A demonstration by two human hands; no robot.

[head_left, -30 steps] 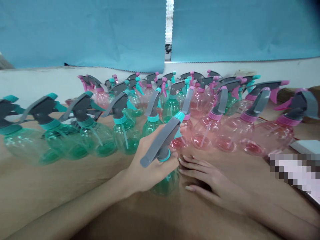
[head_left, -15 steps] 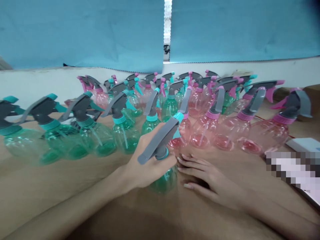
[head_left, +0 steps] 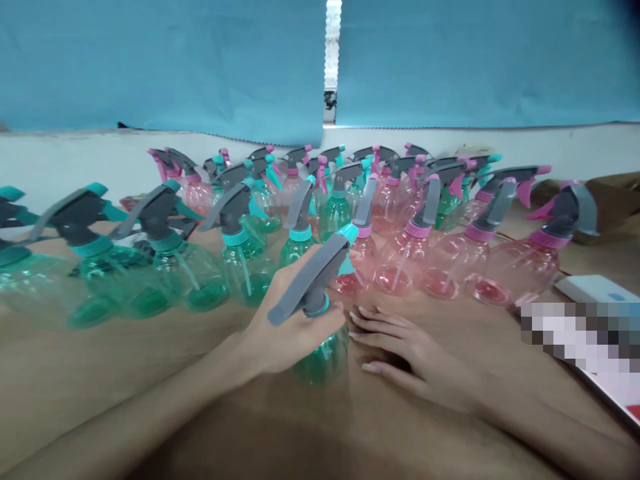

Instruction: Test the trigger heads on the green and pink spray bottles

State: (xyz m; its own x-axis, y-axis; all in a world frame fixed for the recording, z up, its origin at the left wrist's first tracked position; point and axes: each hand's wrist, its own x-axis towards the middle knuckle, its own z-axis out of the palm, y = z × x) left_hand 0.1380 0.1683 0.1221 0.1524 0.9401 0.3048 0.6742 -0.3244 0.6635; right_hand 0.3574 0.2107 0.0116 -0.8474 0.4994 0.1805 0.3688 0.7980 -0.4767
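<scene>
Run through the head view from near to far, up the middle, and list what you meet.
left hand gripping a green spray bottle → front row of spray bottles → rear cluster of bottles → white wall → blue curtain

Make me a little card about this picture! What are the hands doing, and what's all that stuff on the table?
Holding: the left hand grips the green spray bottle at its neck, under the grey trigger.
Resting: the right hand lies flat on the table beside that bottle.
Behind, left: green bottles, upright.
Behind, right: pink bottles, upright.
Far back: blue curtain.
</scene>
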